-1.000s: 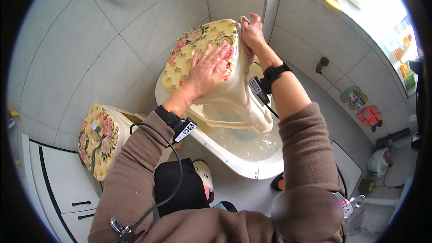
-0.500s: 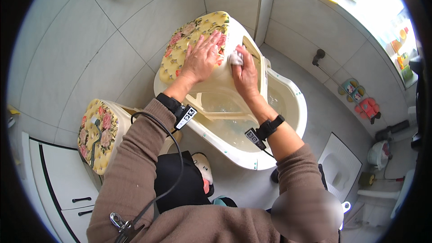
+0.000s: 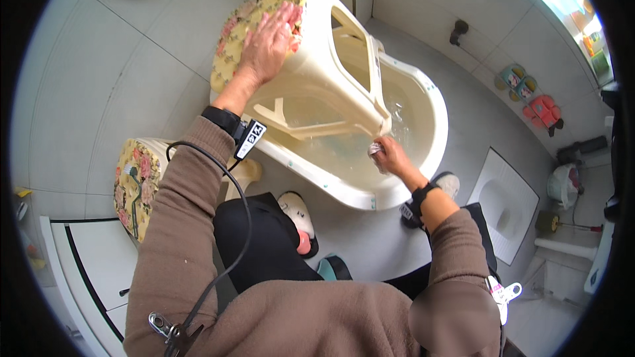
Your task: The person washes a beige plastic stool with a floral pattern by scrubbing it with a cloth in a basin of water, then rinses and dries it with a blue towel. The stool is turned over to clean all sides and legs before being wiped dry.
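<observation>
A cream plastic stool point(image 3: 334, 66) with a floral cushioned seat point(image 3: 248, 26) lies tipped on its side in a cream oval wash tub point(image 3: 423, 158) holding water. My left hand point(image 3: 268, 43) lies flat on the floral seat, fingers spread, steadying the stool. My right hand point(image 3: 390, 157) is down at the water by the tub's near wall, fingers closed around a small pale scrubbing pad point(image 3: 375, 150).
A second floral-seated stool point(image 3: 135, 182) stands at my left. White cabinet point(image 3: 92, 264) at lower left. Squat toilet pan point(image 3: 506, 201) to the right, slippers point(image 3: 529, 96) beyond it, a floor drain point(image 3: 458, 28) further back. My knees and shoes sit below the tub on grey tiles.
My right hand has come down off the stool's upper edge into the tub water near the front wall. The left hand stayed on the floral seat.
</observation>
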The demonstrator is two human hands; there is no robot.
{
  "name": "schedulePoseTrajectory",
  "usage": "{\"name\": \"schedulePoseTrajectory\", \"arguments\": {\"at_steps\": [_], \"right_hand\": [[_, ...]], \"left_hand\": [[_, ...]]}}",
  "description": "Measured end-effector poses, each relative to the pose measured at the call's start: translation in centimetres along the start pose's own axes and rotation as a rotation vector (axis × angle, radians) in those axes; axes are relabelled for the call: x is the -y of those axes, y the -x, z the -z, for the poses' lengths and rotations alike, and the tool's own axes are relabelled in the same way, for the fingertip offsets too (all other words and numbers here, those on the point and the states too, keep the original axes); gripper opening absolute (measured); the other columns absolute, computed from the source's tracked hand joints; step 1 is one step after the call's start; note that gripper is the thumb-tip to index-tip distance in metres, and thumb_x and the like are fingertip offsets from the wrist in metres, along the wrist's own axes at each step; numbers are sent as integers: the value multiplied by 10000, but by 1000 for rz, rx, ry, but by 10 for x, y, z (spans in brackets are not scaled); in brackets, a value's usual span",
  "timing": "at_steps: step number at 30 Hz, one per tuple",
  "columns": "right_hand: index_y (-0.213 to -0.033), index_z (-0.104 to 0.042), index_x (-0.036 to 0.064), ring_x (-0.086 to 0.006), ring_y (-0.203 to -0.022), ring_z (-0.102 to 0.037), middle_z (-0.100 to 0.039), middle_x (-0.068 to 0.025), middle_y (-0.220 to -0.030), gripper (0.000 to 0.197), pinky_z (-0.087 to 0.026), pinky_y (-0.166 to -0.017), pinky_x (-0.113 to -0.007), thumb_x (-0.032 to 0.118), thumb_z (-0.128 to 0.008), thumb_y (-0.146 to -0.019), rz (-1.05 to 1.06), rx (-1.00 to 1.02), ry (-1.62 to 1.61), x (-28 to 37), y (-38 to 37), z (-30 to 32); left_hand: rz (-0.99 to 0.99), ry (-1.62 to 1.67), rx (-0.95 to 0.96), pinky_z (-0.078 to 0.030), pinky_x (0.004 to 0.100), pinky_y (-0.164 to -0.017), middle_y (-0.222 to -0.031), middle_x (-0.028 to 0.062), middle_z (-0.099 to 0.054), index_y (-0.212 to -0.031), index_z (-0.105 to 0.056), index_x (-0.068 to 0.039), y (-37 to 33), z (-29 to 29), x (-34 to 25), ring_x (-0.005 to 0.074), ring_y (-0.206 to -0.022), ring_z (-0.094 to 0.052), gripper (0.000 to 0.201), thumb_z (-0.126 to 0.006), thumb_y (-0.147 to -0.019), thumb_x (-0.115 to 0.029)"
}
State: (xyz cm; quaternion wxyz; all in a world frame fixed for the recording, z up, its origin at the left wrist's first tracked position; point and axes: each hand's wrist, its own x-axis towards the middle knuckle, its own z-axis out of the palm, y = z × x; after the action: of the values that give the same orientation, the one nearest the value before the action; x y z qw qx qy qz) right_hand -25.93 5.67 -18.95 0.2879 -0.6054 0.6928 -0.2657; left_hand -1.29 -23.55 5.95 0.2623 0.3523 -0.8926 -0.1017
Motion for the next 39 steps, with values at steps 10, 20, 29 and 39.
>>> {"name": "schedulePoseTrajectory", "arguments": {"at_steps": [10,20,29,39], "right_hand": [[-1535,-358,132,-446,-1478,-234,-206,-226,-1623,1131,-315,-1154,-562,639,-820,-636,-608,591,217,-21,-32,-51],[-1176,-631,118,-248,-731,-645,-679,-97,-904,475,-516,-604,-404,270,-715,-734,-414,1104,-177,33,-55,-94],[-1263,-527,92,-108,-604,-583,-636,-25,-898,564,-392,-387,-261,328,-746,-800,-52,327,-813,185,-78,85],[-1194,-587,70,-252,-984,-644,-647,-120,-1121,406,-528,-840,-350,292,-719,-881,271,-499,-758,285,-182,127]], "left_hand": [[-23,1,13,-181,495,-1213,-1618,7,-333,-1552,-365,-217,1,11,-15,365,-1489,-274,545,-269,-1046,-393],[163,4,90,-146,531,-1209,-1632,18,-303,-1555,-358,-226,5,20,-36,345,-1505,-241,542,-266,-1053,-407],[179,-10,106,-126,589,-1199,-1641,-25,-279,-1565,-330,-257,5,18,-35,334,-1507,-237,561,-271,-1044,-458],[188,-20,150,-104,596,-1205,-1649,-22,-247,-1582,-271,-248,5,22,-41,336,-1520,-194,569,-255,-1051,-452]]}}
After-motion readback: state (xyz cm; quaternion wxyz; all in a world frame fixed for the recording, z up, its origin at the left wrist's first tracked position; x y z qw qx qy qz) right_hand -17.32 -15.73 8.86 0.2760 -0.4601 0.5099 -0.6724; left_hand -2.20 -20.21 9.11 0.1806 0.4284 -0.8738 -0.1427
